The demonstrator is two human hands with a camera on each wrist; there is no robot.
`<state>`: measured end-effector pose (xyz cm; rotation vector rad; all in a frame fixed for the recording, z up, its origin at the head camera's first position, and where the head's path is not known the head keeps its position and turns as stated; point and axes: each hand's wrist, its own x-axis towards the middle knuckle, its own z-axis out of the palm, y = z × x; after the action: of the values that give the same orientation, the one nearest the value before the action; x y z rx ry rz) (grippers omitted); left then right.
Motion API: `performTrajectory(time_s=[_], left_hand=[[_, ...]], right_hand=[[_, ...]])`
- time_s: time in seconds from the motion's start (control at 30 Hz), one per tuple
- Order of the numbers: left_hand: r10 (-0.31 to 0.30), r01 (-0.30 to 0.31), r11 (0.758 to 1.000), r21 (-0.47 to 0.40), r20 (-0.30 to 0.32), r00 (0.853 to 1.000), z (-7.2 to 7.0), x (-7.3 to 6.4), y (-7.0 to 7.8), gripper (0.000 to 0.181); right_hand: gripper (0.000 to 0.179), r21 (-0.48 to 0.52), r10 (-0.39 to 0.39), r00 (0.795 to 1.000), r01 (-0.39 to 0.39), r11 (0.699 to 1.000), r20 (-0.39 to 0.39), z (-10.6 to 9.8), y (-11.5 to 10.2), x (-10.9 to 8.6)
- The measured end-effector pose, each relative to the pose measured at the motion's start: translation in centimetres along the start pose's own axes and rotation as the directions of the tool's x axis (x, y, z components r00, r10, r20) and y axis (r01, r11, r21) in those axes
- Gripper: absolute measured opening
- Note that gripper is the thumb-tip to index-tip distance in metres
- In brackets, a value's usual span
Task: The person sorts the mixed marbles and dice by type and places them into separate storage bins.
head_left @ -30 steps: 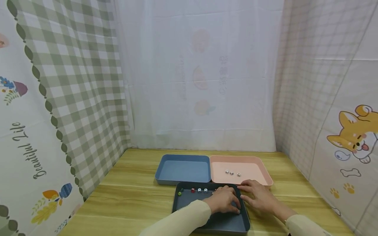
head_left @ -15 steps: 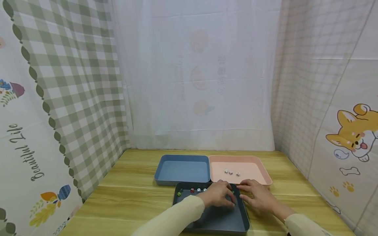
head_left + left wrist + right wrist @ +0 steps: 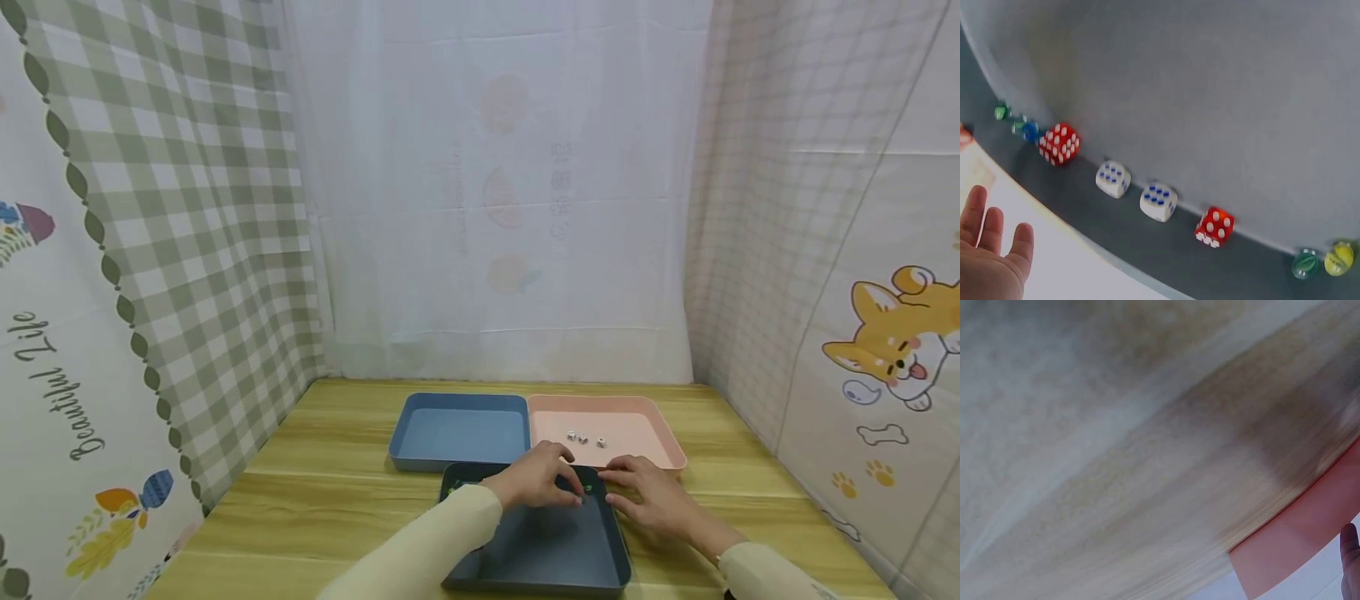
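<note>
At twelve o'clock over the dark tray [image 3: 555, 550], I see the left hand [image 3: 536, 477] (its grip I can't tell). The right hand [image 3: 651, 500] lies spread at two.

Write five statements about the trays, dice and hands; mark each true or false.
1. Three white dice lie in the pink tray. True.
2. The blue tray stands right of the pink tray. False: the blue tray stands left of it.
3. Two red dice lie in the dark tray. True.
4. The left hand is over the pink tray. False: the left hand is over the dark tray.
5. The right hand is by the dark tray's far right corner. True.
</note>
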<state>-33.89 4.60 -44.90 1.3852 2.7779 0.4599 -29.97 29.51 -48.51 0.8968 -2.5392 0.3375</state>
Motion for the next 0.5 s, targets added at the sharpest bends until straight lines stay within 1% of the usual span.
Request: performTrajectory(time_s=[0.1,0.23,0.4,0.5], left_hand=[[-0.018,0.018,0.999,-0.03,-0.02,1.0,-0.6,0.1,-0.5,0.013],[-0.068,0.064,0.996,-0.067,-0.064,0.996,-1.5,-0.1,-1.4,0.01],[-0.157,0.138,0.979,-0.149,-0.127,0.979,-2.8,-0.4,-3.2,0.008],[-0.205,0.176,0.966,-0.188,-0.149,0.967,-3.4,-0.7,-4.4,0.008]], right_hand=[[0.032,0.002,0.005,1.0,-0.005,1.0,-0.001,0.0,0.0,-0.1],[0.032,0.007,0.017,1.0,-0.017,1.0,0.008,0.0,-0.1,-0.1],[0.032,0.013,0.038,0.999,-0.038,0.999,0.013,0.1,-0.1,-0.1],[0.032,0.007,0.039,0.999,-0.039,0.999,0.016,0.1,-0.1,-0.1]])
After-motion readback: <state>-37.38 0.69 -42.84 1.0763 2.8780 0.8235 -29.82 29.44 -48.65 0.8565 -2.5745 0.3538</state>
